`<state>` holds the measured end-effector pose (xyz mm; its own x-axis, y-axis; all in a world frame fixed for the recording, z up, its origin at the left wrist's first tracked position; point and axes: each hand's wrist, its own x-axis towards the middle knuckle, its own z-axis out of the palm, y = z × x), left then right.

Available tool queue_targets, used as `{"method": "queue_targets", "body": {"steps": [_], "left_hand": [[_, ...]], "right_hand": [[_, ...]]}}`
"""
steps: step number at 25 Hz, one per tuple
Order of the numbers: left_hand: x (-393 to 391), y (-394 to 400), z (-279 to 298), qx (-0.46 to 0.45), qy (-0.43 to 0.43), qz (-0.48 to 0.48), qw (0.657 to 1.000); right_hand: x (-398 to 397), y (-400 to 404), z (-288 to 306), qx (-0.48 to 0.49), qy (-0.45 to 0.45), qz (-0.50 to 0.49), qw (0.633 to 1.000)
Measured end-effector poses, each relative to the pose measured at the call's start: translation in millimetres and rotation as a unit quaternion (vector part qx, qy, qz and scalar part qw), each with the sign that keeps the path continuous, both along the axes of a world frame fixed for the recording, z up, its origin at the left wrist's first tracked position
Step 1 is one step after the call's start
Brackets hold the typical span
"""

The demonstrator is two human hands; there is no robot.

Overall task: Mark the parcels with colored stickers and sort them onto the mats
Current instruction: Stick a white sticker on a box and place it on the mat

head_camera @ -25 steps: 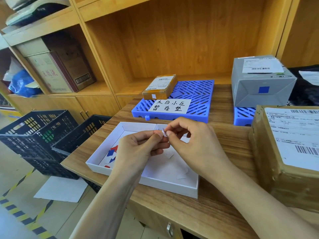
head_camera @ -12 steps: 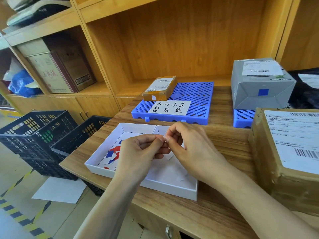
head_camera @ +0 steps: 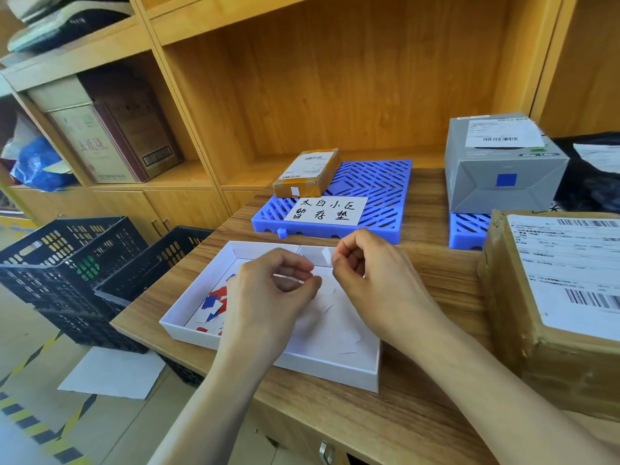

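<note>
While both hands hover over the white tray (head_camera: 335,370), the right hand (head_camera: 372,276) pinches a small white slip (head_camera: 326,255) and the left hand (head_camera: 271,290) pinches another pale piece. Loose stickers (head_camera: 214,300) lie at nine o'clock in the tray. The big unmarked parcel (head_camera: 550,307) waits at three o'clock on the counter (head_camera: 419,414). Risk: the peeled sticker curls, sticks to the fingers or drops.

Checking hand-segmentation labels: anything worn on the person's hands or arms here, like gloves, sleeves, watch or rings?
Nothing visible. The left hand and right hand are bare: no gloves, no rings that show. Both forearms are uncovered to the frame edge, with no sleeve, watch or wristband in view.
</note>
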<state>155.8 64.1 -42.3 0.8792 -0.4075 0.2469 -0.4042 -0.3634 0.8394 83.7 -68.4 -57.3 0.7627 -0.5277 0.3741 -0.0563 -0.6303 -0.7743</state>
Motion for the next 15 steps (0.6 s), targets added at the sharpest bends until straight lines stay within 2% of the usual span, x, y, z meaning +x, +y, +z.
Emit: {"method": "queue_targets", "body": {"steps": [4, 7, 12, 15], "left_hand": [[-7.0, -0.4, 1.7, 0.003, -0.070, -0.026, 0.997], [-9.0, -1.6, 0.4, 0.015, -0.072, -0.008, 0.997], [-8.0, 0.6, -0.7, -0.050, 0.005, -0.006, 0.999], [-8.3, 3.2, 1.6, -0.103, 0.071, 0.004, 0.992]], "right_hand": [[0.9, -1.6, 2.7, 0.092, -0.001, 0.019, 0.996], [1.5, -1.1, 3.6, 0.117, 0.002, 0.039, 0.992], [0.2, -3.3, 4.9, 0.113, -0.032, 0.042, 0.992], [-1.4, -2.5, 5.0, 0.081, -0.015, 0.040, 0.996]]}}
